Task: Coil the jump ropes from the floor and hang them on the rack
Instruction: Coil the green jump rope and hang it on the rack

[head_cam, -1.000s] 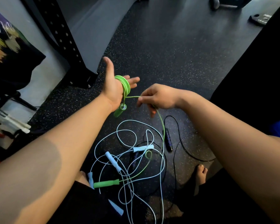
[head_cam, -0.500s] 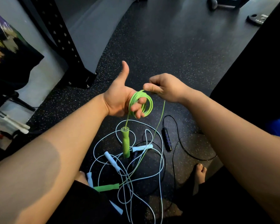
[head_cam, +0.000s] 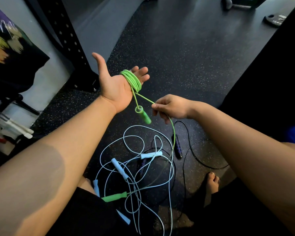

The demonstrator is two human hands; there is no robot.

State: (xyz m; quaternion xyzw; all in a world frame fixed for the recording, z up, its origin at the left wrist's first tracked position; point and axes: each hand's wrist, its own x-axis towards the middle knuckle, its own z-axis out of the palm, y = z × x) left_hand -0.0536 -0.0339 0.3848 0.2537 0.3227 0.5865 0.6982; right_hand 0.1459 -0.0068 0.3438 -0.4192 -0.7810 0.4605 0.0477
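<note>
The green jump rope (head_cam: 131,80) is wound in several tight loops around the fingers of the left hand (head_cam: 116,89). That hand is held above the floor, palm up, with the thumb spread wide and the fingers straight, so the coil is carried rather than clenched. Half a second ago the same fingers were curled over the loops and the hand sat lower; it now lies open and higher. One green handle (head_cam: 143,115) dangles just below the palm on a short length of cord. It is tilted and motion-blurred, where before it hung straight down.

The right hand (head_cam: 172,108) pinches the free cord between thumb and fingertips, to the right of and below the coil. Earlier it was up at the top of the loops. A short taut stretch runs from the coil to this pinch. From there the cord drops to the floor (head_cam: 177,65) and trails to the second green handle (head_cam: 115,197), which lies in the pile.

Around that handle the pale blue ropes (head_cam: 134,133) sprawl in loose tangled loops. The black rope (head_cam: 192,150) curves just beside them on the right. A bare foot (head_cam: 211,183) stands near it. A perforated black upright (head_cam: 65,34) rises at upper left, well apart from the pile.
</note>
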